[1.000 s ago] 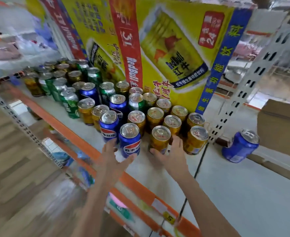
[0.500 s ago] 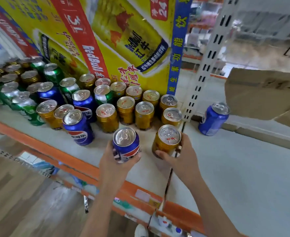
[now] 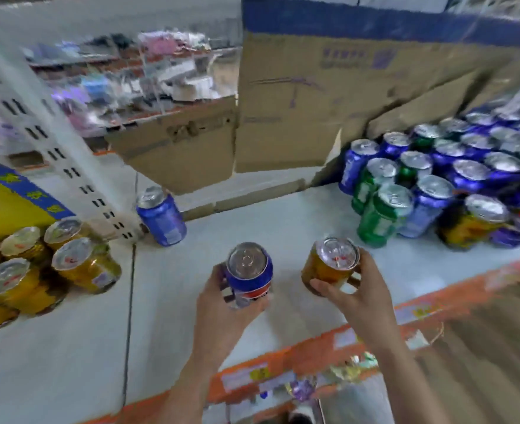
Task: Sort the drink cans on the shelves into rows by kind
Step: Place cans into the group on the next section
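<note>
bare shelf (image 3: 69,347) mid-span; left hand (image 3: 222,307) grips blue can (image 3: 249,275), right hand (image 3: 356,289) gold can (image 3: 329,267).

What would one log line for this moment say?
left hand: holds blue can | right hand: holds gold can | both over shelf

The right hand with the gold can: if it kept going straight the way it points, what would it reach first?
Probably the green can at the front of the mixed cluster. The right hand points up and slightly right across bare shelf, though depth is hard to judge.
</note>
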Tool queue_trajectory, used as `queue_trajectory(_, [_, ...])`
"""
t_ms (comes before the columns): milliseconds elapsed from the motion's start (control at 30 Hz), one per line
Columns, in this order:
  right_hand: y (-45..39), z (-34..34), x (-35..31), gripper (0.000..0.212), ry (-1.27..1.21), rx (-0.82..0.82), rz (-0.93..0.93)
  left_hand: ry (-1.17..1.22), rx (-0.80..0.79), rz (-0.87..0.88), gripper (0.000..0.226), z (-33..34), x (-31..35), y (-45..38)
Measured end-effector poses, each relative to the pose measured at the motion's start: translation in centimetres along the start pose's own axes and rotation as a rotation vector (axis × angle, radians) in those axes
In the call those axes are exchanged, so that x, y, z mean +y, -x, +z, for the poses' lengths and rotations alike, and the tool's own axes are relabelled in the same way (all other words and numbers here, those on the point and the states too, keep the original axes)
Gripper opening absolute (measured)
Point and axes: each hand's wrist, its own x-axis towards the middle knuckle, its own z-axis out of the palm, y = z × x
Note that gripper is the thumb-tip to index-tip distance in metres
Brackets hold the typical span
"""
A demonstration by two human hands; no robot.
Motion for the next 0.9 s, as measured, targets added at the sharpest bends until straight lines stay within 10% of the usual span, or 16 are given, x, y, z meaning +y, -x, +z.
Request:
queue_trajectory(333, [-3.4,-13.4,4.0,0.062,0.082,0.32,0.035,-0.088,-0.378,0.076,0.058,14.6,5.2,-0.6])
queue_trajectory(767, [-6.4,-15.4,6.4,0.069,0.302,0.277,0.046,-0.261,-0.394,0.149,0.086,21.5,6.2,-2.4])
queue_trajectory(900, [-5.7,-15.8,5.8,0.065,0.411,0.206,0.059,-0.435,-0.466,0.194,0.058,19.4,6.0,-2.6])
